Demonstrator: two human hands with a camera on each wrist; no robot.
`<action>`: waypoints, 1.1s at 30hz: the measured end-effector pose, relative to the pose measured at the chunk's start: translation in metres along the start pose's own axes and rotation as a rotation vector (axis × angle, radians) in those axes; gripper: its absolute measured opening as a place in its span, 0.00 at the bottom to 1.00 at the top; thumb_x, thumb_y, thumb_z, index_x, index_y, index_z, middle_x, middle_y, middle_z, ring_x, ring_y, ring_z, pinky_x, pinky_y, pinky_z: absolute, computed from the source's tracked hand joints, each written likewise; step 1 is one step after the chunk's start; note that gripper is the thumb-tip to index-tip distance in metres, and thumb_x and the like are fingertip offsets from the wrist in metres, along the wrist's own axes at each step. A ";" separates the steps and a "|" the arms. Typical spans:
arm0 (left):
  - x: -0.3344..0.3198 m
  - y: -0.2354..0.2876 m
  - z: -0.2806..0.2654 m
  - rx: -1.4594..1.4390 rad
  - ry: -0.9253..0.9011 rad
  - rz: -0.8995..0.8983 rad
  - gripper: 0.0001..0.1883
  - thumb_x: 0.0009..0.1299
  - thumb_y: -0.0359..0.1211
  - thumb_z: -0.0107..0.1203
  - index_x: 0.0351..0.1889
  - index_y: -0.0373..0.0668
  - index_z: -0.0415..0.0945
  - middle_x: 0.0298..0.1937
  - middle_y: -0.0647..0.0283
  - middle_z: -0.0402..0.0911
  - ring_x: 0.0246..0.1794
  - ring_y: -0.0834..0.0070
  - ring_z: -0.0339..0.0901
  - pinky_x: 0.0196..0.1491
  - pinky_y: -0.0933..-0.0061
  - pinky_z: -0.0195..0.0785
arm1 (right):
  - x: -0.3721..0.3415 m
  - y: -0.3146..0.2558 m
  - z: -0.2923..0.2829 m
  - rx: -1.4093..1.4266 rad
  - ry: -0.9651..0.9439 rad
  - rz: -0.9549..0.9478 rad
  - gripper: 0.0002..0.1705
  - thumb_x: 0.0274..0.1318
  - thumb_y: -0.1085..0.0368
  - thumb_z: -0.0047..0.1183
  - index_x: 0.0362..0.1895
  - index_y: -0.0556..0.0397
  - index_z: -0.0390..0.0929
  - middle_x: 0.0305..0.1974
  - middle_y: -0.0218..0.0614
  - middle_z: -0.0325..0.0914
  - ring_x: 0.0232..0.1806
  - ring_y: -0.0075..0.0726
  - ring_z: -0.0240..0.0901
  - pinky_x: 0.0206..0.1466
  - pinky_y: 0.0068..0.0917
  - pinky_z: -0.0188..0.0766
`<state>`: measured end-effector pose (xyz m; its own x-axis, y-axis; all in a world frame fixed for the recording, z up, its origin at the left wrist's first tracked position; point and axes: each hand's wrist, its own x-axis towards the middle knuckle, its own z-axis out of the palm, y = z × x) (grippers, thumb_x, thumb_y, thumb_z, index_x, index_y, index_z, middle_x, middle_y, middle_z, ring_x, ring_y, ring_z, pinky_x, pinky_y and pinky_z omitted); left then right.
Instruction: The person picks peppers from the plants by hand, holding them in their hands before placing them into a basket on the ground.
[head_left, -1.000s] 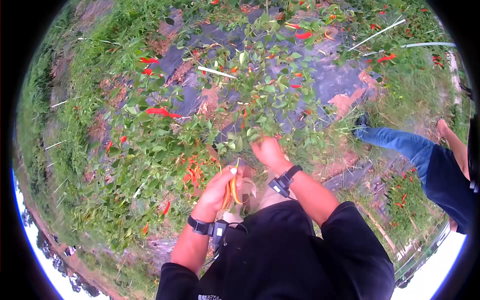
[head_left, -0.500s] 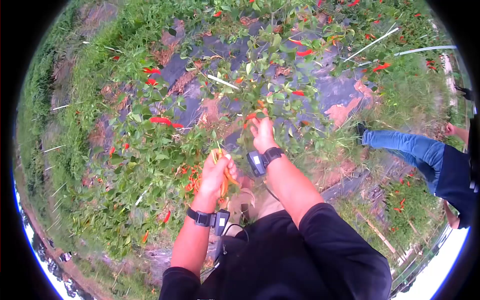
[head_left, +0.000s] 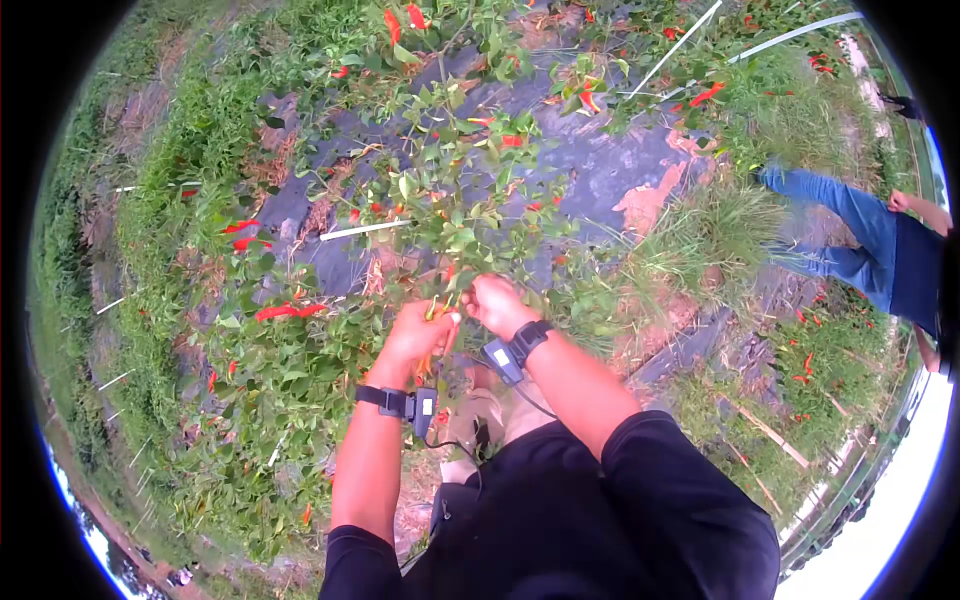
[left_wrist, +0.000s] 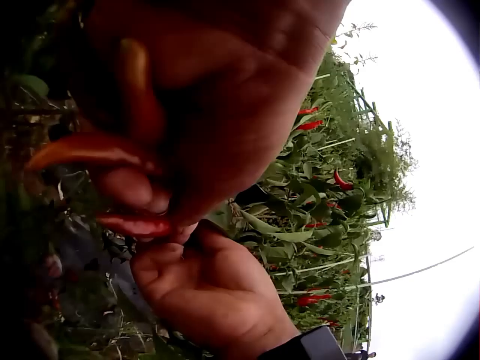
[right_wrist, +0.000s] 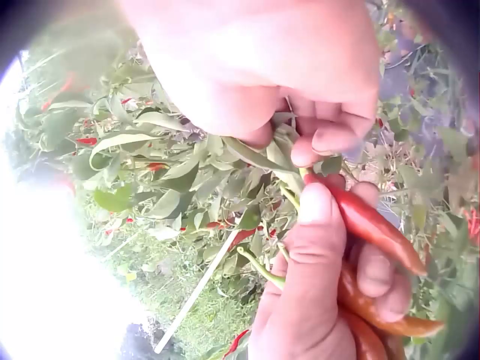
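Observation:
My left hand [head_left: 410, 337] holds several orange and red chili peppers [right_wrist: 392, 311], their green stems [right_wrist: 259, 268] poking out past the thumb. Right beside it is my right hand [head_left: 496, 304], fingers curled. In the right wrist view, the right fingertips pinch at the green stem end of a red chili pepper [right_wrist: 379, 225], among leaves [right_wrist: 259, 157]. The left thumb [right_wrist: 315, 225] presses near that same stem end, the pepper lying across the left fingers. From the left wrist, an orange chili pepper [left_wrist: 90, 151] sticks out of the left hand.
Chili plants [head_left: 290, 370] with ripe red peppers [head_left: 290, 312] surround the hands. Black plastic sheeting [head_left: 610, 160] covers the ground ahead, and a pale stick [head_left: 365, 230] crosses the plants. Another person in blue jeans [head_left: 850, 205] stands at the right.
My right hand reached forward to a red pepper in the plant, then drew back to meet the left hand. The left hand kept its peppers. The head view shifted.

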<state>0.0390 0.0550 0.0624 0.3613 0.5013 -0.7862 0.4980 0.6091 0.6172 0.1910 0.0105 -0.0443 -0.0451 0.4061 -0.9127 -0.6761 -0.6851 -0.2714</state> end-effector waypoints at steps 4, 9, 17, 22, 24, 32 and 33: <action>-0.034 0.008 -0.006 -0.345 -0.114 -0.136 0.10 0.71 0.32 0.55 0.42 0.33 0.78 0.23 0.68 0.78 0.16 0.84 0.71 0.19 0.82 0.62 | -0.031 -0.018 0.015 -0.652 -0.069 -0.215 0.14 0.64 0.58 0.48 0.40 0.57 0.78 0.24 0.34 0.78 0.20 0.31 0.74 0.22 0.29 0.68; -0.111 0.010 -0.014 -0.650 -0.059 -0.203 0.16 0.72 0.35 0.53 0.52 0.33 0.74 0.32 0.65 0.77 0.27 0.79 0.74 0.28 0.83 0.68 | -0.127 -0.066 -0.014 -0.932 -0.534 -0.311 0.12 0.62 0.61 0.52 0.39 0.58 0.79 0.27 0.37 0.82 0.23 0.30 0.80 0.24 0.27 0.73; -0.126 0.000 0.034 -1.087 -0.013 -0.052 0.09 0.70 0.37 0.54 0.36 0.45 0.67 0.31 0.67 0.68 0.29 0.74 0.66 0.27 0.78 0.63 | -0.034 -0.178 -0.150 -0.908 0.120 -0.971 0.21 0.54 0.71 0.57 0.54 0.49 0.74 0.43 0.40 0.77 0.42 0.37 0.78 0.45 0.30 0.75; -0.123 0.027 0.049 -1.017 -0.103 -0.007 0.07 0.71 0.34 0.52 0.43 0.45 0.70 0.28 0.68 0.65 0.24 0.78 0.63 0.22 0.81 0.57 | -0.014 -0.169 -0.104 -1.312 -0.292 -1.133 0.27 0.43 0.75 0.58 0.53 0.48 0.76 0.49 0.43 0.74 0.57 0.52 0.68 0.62 0.40 0.66; -0.126 0.032 0.049 -0.919 -0.081 0.009 0.09 0.71 0.34 0.52 0.46 0.43 0.70 0.29 0.67 0.67 0.25 0.77 0.64 0.22 0.80 0.58 | -0.006 -0.162 -0.105 -1.367 -0.342 -1.149 0.20 0.41 0.75 0.56 0.44 0.51 0.80 0.49 0.45 0.76 0.58 0.53 0.68 0.60 0.41 0.67; -0.096 0.032 0.072 -0.845 -0.091 0.027 0.08 0.73 0.29 0.50 0.46 0.37 0.73 0.29 0.63 0.76 0.29 0.74 0.74 0.31 0.76 0.71 | -0.125 -0.171 -0.100 -1.770 0.043 -0.584 0.11 0.55 0.61 0.49 0.33 0.54 0.80 0.30 0.47 0.82 0.37 0.57 0.79 0.42 0.48 0.74; -0.088 0.031 0.078 -0.843 -0.105 0.052 0.08 0.73 0.30 0.50 0.46 0.36 0.73 0.29 0.63 0.75 0.29 0.73 0.75 0.33 0.74 0.73 | -0.129 -0.161 -0.101 -1.769 0.047 -0.578 0.11 0.55 0.61 0.49 0.33 0.54 0.80 0.30 0.47 0.82 0.37 0.57 0.79 0.42 0.48 0.74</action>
<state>0.0840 -0.0180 0.1489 0.4591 0.5070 -0.7295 -0.2601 0.8619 0.4353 0.3796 0.0070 0.0863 -0.0791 0.7954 -0.6009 0.8581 -0.2524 -0.4471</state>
